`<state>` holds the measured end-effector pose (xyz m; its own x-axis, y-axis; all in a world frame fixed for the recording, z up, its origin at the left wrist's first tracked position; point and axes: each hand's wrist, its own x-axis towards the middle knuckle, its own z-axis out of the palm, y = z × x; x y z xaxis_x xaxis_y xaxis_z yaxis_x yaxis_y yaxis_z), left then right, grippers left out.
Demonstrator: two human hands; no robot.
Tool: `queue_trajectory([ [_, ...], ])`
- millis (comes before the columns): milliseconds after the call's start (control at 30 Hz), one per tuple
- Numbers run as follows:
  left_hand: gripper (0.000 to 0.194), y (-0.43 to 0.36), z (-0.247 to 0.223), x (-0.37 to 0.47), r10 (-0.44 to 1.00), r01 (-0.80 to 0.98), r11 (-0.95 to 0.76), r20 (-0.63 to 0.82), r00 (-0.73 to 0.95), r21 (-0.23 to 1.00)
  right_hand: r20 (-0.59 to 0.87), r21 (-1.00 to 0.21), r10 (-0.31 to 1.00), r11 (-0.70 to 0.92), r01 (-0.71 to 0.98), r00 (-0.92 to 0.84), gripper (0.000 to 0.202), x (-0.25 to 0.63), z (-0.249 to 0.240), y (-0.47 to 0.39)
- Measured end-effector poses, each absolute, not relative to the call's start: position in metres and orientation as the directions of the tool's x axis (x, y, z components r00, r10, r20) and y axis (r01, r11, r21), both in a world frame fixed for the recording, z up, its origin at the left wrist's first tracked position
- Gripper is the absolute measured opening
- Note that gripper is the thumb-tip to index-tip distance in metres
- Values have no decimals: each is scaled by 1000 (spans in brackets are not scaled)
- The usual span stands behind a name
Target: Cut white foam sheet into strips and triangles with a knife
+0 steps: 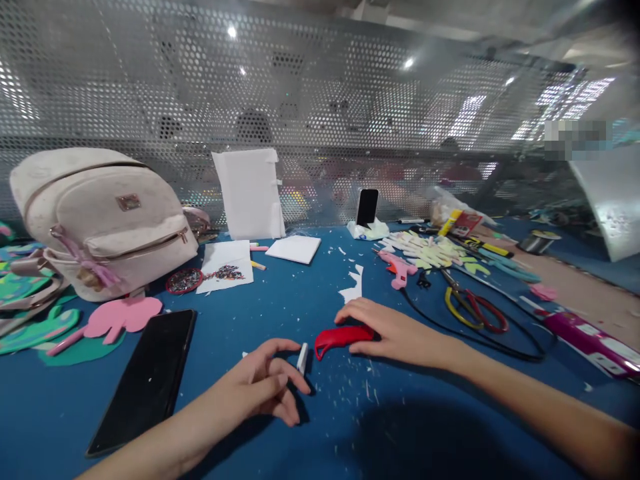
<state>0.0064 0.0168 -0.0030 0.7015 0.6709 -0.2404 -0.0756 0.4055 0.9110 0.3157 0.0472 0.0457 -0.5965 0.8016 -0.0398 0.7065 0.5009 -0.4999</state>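
- Your left hand [265, 383] has its fingers bent and spread, with a small white piece [303, 359] held loosely on edge between the fingertips.
- Your right hand [395, 333] curves around one end of the red tool [340, 337], thumb on the near side, fingers on the far side — how firmly it grips, I cannot tell.
- The red tool points from your right hand toward the white piece, just beside it but apart.
- Just beyond your right hand's fingers, a torn white scrap [356, 285] lies on the blue table [240, 327].
- Beyond your right hand sits the pink glue gun [399, 268]; farther out, a pile of pale strips [425, 248].
- To the right of that hand, above your forearm — the pliers [475, 310], with red and yellow handles.
- Left of your left hand lies a black phone [150, 377].
- Farther out past the phone are a pink cutout [125, 317] and the backpack [110, 220].
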Motion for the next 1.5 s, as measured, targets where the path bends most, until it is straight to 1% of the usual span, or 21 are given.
queue_trajectory([
  [33,61,19,-4,6,664,-38,363,-230,711,931,-40,-444,812,507,739,-582,32,322,44,44],
  [100,55,24,-2,2,665,50,259,-216,715,965,-24,-362,837,502,785,-547,28,333,39,39],
  [167,43,29,7,-5,682,141,143,-201,703,980,-7,-325,852,493,807,-523,19,341,36,38],
  [233,33,35,20,-15,713,256,-4,-177,678,967,12,-305,855,497,813,-518,13,346,35,38],
  [267,30,38,27,-20,730,335,-91,-166,663,938,19,-297,854,502,813,-520,12,348,35,39],
  [333,29,44,40,-32,735,517,-304,-148,662,800,37,-289,852,510,810,-523,14,349,39,41],
  [400,33,49,48,-43,720,595,-412,-154,677,690,70,-285,851,517,807,-521,18,348,45,44],
  [467,38,52,50,-51,707,623,-458,-164,687,633,93,-262,844,533,805,-528,22,346,50,46],
  [533,42,54,48,-56,698,643,-492,-175,694,586,89,-213,828,559,801,-554,23,344,53,49],
  [633,47,55,43,-57,679,650,-517,-194,708,557,63,-159,803,594,788,-592,19,342,52,50],
  [700,48,55,40,-55,676,655,-525,-200,709,544,62,-164,799,600,783,-598,15,340,48,51],
  [800,46,55,38,-52,685,669,-545,-191,703,506,54,-206,818,570,795,-573,9,338,40,49],
  [967,37,52,38,-47,688,673,-590,-160,708,447,49,-371,867,478,797,-497,9,334,30,44],
  [1100,27,58,47,-39,665,647,-662,-103,740,377,69,-472,895,418,776,-440,4,339,29,43],
  [1133,23,62,51,-35,657,639,-686,-82,750,349,65,-536,901,394,747,-429,8,340,28,44],
  [1167,20,68,55,-30,649,631,-708,-61,759,317,48,-634,905,355,687,-423,13,342,26,45],
  [1233,18,84,61,-17,632,616,-750,-17,775,240,-13,-840,903,223,494,-429,27,343,19,48],
  [1267,19,94,63,-8,622,609,-769,4,783,195,-43,-911,899,144,387,-437,33,343,15,49],
  [1333,23,118,63,11,593,586,-803,45,804,109,-76,-970,892,36,239,-445,40,343,8,50],
  [1433,33,156,54,42,566,569,-822,88,820,-15,-57,-988,908,10,157,-415,45,342,3,48],
  [1500,36,181,45,62,561,569,-817,100,822,-94,-39,-994,919,5,112,-393,47,342,2,46],
])
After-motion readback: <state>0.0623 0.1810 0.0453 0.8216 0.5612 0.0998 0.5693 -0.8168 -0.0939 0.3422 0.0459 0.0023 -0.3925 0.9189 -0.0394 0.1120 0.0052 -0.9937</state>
